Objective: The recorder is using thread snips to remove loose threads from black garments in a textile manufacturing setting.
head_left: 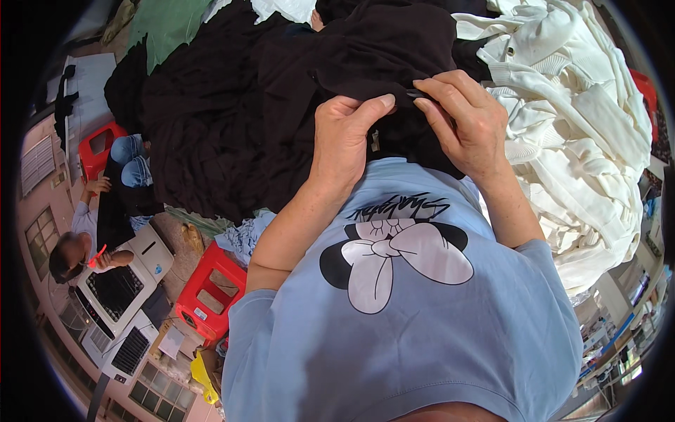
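A dark black-brown knit garment lies gathered over my lap and spreads forward and to the left in a big heap. My left hand is closed on its near edge, thumb pressed on top of the cloth. Close by on the right, my right hand pinches a small dark pointed tool, its tip against the fabric; fingers hide most of it, so its exact kind cannot be made out. Below my left thumb a small pale tag shows against the dark cloth.
White knit garments are piled high on my right. Left of me stands a red plastic stool. Beyond it, another person sits by a white machine, holding something red. A green sheet lies at the far left.
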A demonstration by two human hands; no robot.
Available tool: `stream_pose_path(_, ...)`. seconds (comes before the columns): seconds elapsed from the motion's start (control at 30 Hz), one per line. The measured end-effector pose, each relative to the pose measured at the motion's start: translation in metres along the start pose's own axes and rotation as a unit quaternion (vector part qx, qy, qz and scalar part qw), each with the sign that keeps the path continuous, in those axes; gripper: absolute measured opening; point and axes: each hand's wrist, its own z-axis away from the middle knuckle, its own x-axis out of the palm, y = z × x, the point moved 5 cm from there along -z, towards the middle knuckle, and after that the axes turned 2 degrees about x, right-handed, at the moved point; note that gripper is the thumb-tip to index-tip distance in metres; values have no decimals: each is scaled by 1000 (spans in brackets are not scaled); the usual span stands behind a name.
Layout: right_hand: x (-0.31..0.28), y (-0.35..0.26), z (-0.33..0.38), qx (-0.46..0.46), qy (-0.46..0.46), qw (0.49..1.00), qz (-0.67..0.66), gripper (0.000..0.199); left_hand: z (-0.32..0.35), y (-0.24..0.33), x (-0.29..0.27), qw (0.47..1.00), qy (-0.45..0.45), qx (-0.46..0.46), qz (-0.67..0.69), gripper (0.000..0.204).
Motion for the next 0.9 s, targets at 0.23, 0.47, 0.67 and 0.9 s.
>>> stream_pose_path(0.23,4,0,1,-15,-7,1000,6,14,0,-2,0,1000,0,-10,-5,14)
stream_pose_path(0.47,6,2,3,-7,-14,1000,10,13,-1,-5,-1,1000,0,-21,4,14)
stream_pose_path(0.67,6,7,5,51,-28,997,-50,11,-2,-8,-3,1000,-6,-22,22,13)
stream_pose_path(0.9,7,6,4,40,-26,998,-47,12,-2,-8,-3,1000,-2,-21,23,13)
